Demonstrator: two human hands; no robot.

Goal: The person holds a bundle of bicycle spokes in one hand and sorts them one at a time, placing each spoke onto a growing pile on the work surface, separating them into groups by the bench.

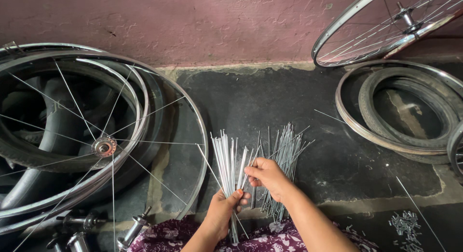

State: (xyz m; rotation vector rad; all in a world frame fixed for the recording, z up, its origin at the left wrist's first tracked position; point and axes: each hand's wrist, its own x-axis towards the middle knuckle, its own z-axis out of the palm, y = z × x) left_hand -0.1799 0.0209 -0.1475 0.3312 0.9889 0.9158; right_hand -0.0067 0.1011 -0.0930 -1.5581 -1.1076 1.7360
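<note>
Head view — left hand (223,211) grips a bundle of spokes (226,158), right hand (267,176) pinching one spoke (242,167).

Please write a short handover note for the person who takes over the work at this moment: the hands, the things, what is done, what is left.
Left hand: grips a bundle of spokes upright.
Right hand: pinches a few spokes at that bundle's side.
A second pile of spokes lies on the dark floor behind the right hand.
Partly spoked wheel lies at left, most spoke holes unfilled.
Small loose metal parts lie at right.
Done: some spokes gathered. Left: the floor pile.
</note>
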